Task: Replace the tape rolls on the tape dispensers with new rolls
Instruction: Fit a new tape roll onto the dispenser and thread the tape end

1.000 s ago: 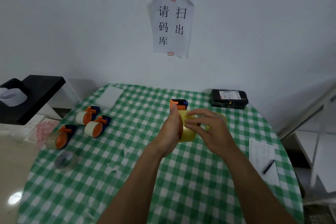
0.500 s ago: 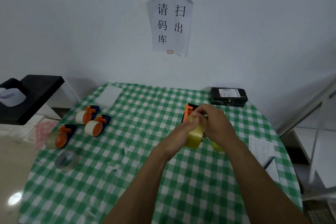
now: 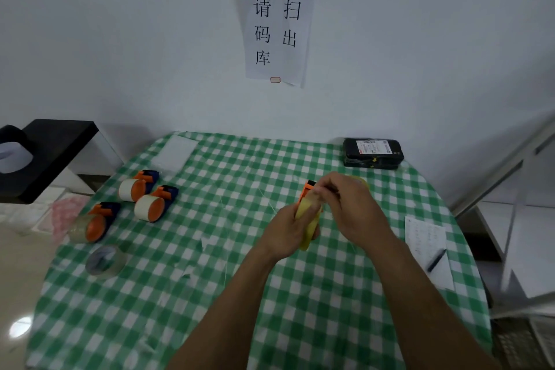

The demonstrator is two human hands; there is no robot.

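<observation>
Above the middle of the table, my left hand (image 3: 288,231) grips a yellow tape roll (image 3: 306,219) mounted on an orange and blue tape dispenser (image 3: 307,189). My right hand (image 3: 348,204) curls over the top of the roll and dispenser, fingertips pinching near the roll's upper edge. Another yellowish roll (image 3: 362,181) peeks out behind my right hand. At the left lie three more orange and blue dispensers: two with white rolls (image 3: 132,188) (image 3: 151,206) and one with a clear roll (image 3: 90,225). A loose clear tape roll (image 3: 105,260) lies flat near the left edge.
A round table with a green checked cloth (image 3: 210,294) stands against a white wall. A black handheld device (image 3: 372,152) sits at the back right. A paper sheet (image 3: 426,237) with a pen (image 3: 436,260) lies at the right edge. A black shelf (image 3: 51,153) stands left.
Both hands with the dispenser and yellow roll moved right and lower. The right hand closed over the top of the roll, which now stands edge-on in the left hand's grip.
</observation>
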